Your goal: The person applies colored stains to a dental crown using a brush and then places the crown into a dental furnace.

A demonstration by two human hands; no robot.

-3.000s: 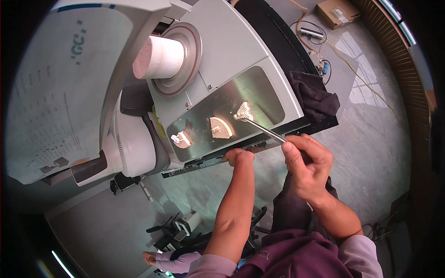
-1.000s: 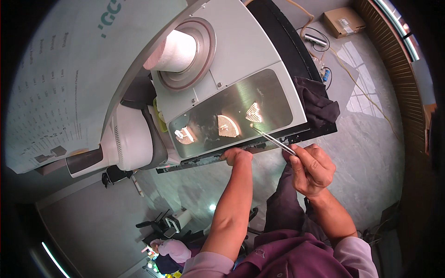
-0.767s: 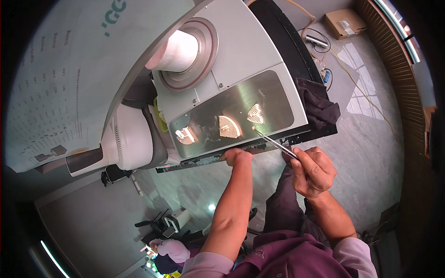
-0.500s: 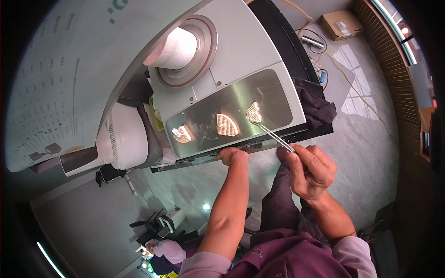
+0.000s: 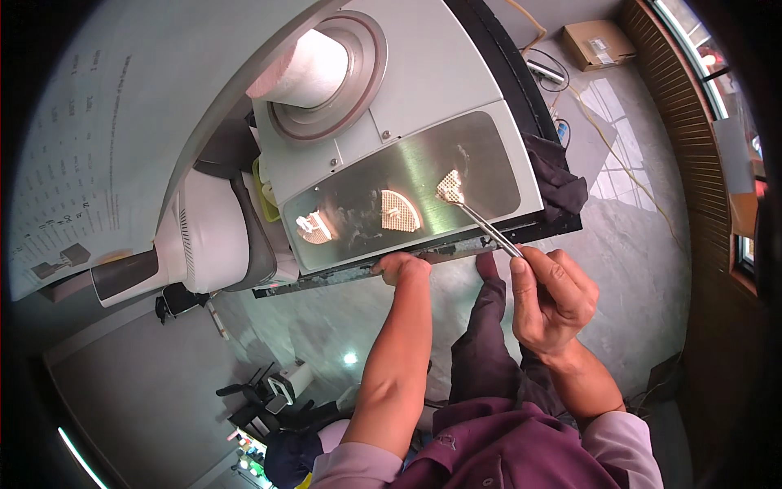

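In my right hand [image 5: 555, 297] is a pair of metal tweezers [image 5: 495, 235], pinched between thumb and fingers. Their tips touch the lower edge of a small pale, grid-patterned piece [image 5: 449, 186] lying on a brushed metal plate [image 5: 350, 220]. A larger quarter-round grid piece [image 5: 399, 212] lies mid-plate, a small stick-like bit on top. At the plate's left end is another grid piece [image 5: 319, 230] with white fragments on it. My left hand [image 5: 401, 267] is curled at the front edge of the black table [image 5: 456, 251], its fingertips partly hidden.
The plate is set into a white machine [image 5: 423, 65] with a round ring mount and a white cylinder [image 5: 309, 72]. A large printed sheet [image 5: 122, 122] fills the upper left. Dark cloth [image 5: 555, 179] hangs at the table's right corner. A cardboard box [image 5: 599, 43] and cables lie on the floor.
The tweezers' tips have shifted slightly up and right against the small grid piece, which has turned a little. The view has moved slightly. My left hand stays at the table edge.
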